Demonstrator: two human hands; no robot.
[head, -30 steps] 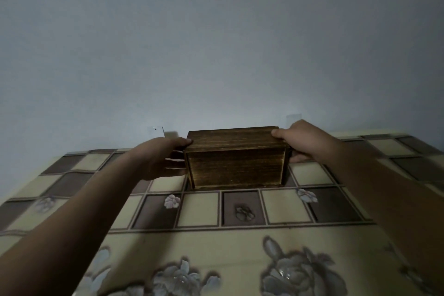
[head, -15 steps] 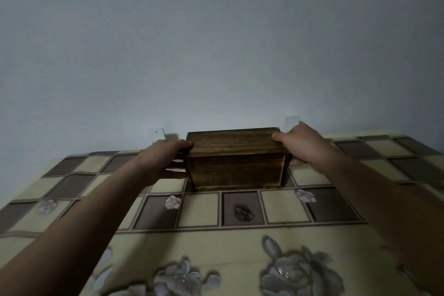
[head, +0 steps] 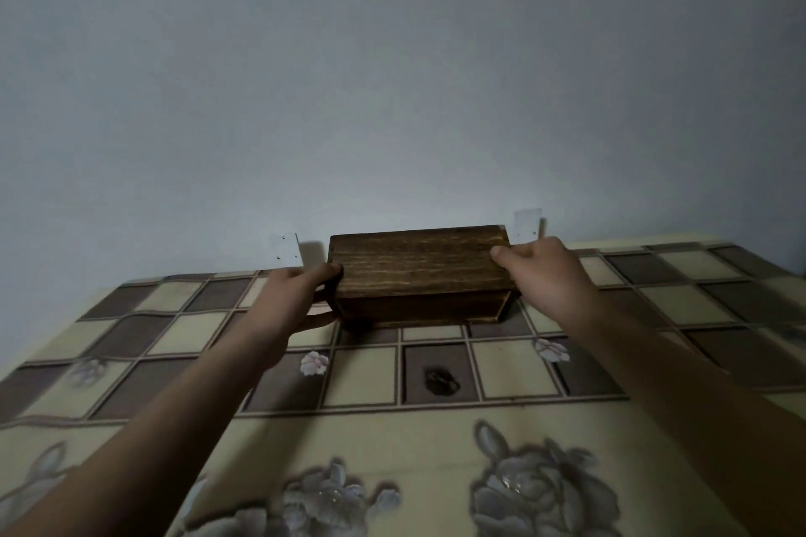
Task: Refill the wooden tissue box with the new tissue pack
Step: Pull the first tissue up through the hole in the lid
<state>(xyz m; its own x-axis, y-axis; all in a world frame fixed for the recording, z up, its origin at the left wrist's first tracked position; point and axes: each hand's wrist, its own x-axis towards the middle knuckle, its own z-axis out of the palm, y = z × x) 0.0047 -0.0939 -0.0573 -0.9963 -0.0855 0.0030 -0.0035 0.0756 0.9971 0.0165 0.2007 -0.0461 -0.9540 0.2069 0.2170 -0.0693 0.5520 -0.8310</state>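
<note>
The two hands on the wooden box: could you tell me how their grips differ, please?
The left hand clasps the wooden box's end, thumb at the top edge and fingers lower down the side. The right hand sits higher, its thumb lying on the top face, fingers hidden behind. Both grip opposite ends.

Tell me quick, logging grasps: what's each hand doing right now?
Left hand: closed on the left end of the wooden tissue box.
Right hand: closed on its right end.

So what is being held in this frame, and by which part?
The wooden tissue box, gripped at its two short ends: the left hand on the left end, the right hand on the right end, a fingertip of each over the top edge.
</note>
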